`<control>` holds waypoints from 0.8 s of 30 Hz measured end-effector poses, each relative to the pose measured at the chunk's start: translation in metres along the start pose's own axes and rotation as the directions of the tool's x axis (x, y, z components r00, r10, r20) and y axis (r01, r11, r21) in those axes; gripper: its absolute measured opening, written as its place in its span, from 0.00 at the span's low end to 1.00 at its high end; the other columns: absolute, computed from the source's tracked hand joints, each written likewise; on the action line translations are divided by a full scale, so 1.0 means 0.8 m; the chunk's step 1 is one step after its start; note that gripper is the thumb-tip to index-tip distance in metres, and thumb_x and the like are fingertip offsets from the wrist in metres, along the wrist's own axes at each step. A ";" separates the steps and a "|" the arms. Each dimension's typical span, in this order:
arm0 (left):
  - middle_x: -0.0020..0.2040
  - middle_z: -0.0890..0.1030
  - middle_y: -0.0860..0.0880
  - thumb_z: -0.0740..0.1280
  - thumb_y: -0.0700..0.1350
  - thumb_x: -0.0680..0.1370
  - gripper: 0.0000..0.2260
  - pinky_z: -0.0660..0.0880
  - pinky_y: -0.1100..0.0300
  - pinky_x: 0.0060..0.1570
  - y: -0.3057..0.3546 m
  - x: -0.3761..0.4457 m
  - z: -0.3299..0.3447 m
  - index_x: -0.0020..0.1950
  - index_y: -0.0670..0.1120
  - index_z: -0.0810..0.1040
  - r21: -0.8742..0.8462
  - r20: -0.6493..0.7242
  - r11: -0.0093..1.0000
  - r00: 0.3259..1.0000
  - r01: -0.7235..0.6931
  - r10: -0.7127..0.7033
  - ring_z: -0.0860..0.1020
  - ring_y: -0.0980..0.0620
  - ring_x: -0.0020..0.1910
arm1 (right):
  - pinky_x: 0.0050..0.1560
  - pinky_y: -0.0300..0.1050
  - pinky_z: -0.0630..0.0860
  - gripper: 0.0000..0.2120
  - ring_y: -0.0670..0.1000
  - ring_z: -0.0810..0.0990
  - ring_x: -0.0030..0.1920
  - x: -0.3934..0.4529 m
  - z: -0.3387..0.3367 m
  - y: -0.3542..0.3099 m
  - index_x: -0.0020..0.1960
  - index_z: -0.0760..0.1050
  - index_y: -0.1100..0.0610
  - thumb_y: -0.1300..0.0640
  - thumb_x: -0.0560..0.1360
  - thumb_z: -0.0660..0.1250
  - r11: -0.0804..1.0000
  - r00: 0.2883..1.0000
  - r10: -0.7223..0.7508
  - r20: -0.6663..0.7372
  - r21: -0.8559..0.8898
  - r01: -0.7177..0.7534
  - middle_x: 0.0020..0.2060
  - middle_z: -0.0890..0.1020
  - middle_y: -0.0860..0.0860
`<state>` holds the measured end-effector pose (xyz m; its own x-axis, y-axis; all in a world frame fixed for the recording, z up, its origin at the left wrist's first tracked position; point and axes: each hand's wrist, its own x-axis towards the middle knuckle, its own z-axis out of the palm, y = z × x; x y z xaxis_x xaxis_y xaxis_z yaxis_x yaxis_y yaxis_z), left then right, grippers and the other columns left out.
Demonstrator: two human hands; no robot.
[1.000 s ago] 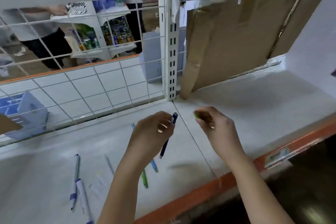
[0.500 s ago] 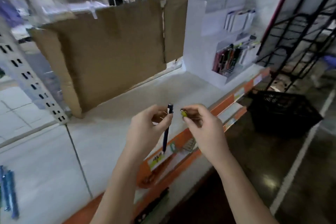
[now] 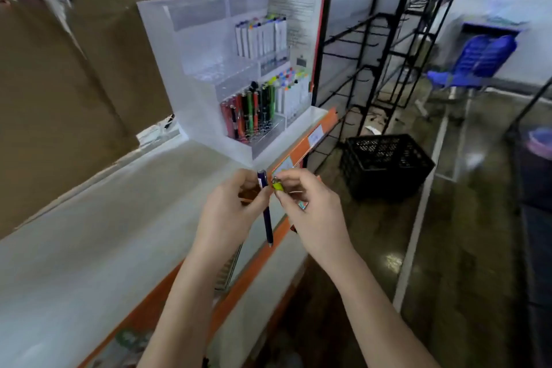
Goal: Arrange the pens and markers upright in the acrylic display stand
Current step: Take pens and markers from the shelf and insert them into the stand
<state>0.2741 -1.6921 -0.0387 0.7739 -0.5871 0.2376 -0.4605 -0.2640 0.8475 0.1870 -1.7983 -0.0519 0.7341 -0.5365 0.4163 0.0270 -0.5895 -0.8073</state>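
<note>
Both hands are holding pens close together over the front edge of the grey shelf (image 3: pixel 89 248). The left hand (image 3: pixel 230 212) is pinching a dark blue pen (image 3: pixel 265 206) near its top, the pen hanging roughly upright with its tip pointing down. The right hand (image 3: pixel 310 212) is curling its fingers around a yellow-green pen (image 3: pixel 277 186); only the short top end is showing, just beside the blue pen. The acrylic display stand (image 3: pixel 191 92) is sitting farther back on the shelf, apart from the hands, with coloured pens (image 3: pixel 248 112) standing in its lower tier and white markers (image 3: pixel 261 36) standing in an upper tier. A black crate (image 3: pixel 385 164) is sitting on the floor to the right.
</note>
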 end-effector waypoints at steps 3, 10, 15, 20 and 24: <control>0.39 0.82 0.54 0.69 0.43 0.75 0.02 0.71 0.72 0.36 0.000 0.039 0.025 0.45 0.50 0.77 0.021 0.008 1.000 1.000 -0.015 0.015 0.79 0.60 0.39 | 0.51 0.30 0.73 0.10 0.40 0.78 0.50 0.036 -0.016 0.028 0.55 0.77 0.56 0.61 0.75 0.68 1.000 1.000 -0.021 0.002 -0.018 0.021 0.46 0.81 0.45; 0.37 0.81 0.57 0.70 0.42 0.74 0.10 0.72 0.71 0.38 -0.008 0.128 0.050 0.42 0.57 0.74 0.056 -0.091 0.998 0.995 -0.026 0.031 0.79 0.62 0.39 | 0.48 0.29 0.72 0.11 0.39 0.78 0.48 0.142 -0.032 0.080 0.53 0.75 0.50 0.62 0.74 0.69 0.998 0.998 -0.061 -0.034 0.029 0.062 0.44 0.78 0.39; 0.36 0.81 0.56 0.69 0.39 0.75 0.09 0.70 0.73 0.36 -0.021 0.172 0.042 0.44 0.53 0.77 0.000 -0.191 1.000 0.982 -0.006 0.006 0.79 0.62 0.36 | 0.46 0.26 0.72 0.11 0.35 0.77 0.46 0.201 -0.031 0.104 0.54 0.75 0.53 0.64 0.74 0.68 0.985 0.991 -0.121 -0.059 0.117 0.127 0.44 0.78 0.39; 0.38 0.82 0.59 0.69 0.40 0.75 0.08 0.73 0.61 0.43 -0.038 0.189 0.032 0.46 0.54 0.79 -0.066 -0.272 0.998 0.962 0.019 -0.036 0.80 0.59 0.39 | 0.49 0.29 0.72 0.12 0.36 0.78 0.48 0.245 -0.020 0.119 0.54 0.73 0.55 0.66 0.74 0.68 0.957 0.980 -0.158 -0.117 0.226 0.182 0.46 0.78 0.40; 0.41 0.83 0.53 0.70 0.41 0.74 0.07 0.76 0.54 0.48 -0.040 0.193 0.024 0.45 0.54 0.80 -0.135 -0.334 0.991 0.940 0.023 -0.067 0.81 0.53 0.43 | 0.50 0.31 0.74 0.12 0.40 0.79 0.49 0.271 -0.004 0.127 0.54 0.73 0.55 0.65 0.74 0.68 0.929 0.975 -0.197 -0.101 0.300 0.218 0.47 0.79 0.43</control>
<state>0.3998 -1.7890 -0.0381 0.9038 -0.2785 0.3251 -0.3797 -0.1712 0.9091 0.3470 -1.9763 -0.0423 0.6425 -0.4681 0.6067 0.3888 -0.4832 -0.7845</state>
